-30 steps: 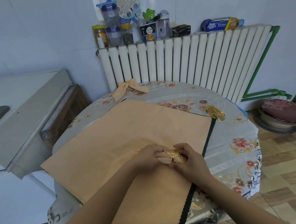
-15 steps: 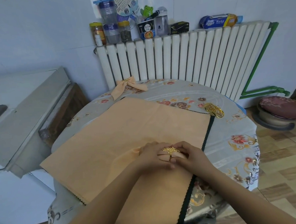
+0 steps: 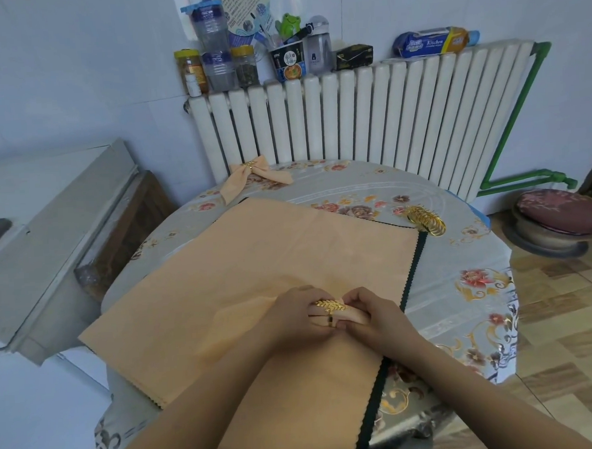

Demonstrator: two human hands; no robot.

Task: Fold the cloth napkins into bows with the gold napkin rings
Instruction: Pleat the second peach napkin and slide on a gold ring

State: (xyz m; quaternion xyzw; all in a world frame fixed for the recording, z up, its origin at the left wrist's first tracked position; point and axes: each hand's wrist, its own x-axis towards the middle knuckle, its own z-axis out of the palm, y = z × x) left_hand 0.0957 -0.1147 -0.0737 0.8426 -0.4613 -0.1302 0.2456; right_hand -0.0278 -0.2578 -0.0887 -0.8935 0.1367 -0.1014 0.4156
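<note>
Napkin (image 3: 356, 315) end now poking through ring (image 3: 329, 307) rightward. Left hand (image 3: 294, 315) pinches ring, right hand (image 3: 375, 318) grips napkin end. Threading step; next pull needs steady draw.

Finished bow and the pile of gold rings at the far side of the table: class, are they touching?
Apart. The head view shows the finished bow far left and the pile of gold rings far right, with bare tablecloth between.

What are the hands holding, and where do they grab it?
Both hands, left and right, pinch a folded peach napkin at its middle, where the gold napkin ring sits.
</note>
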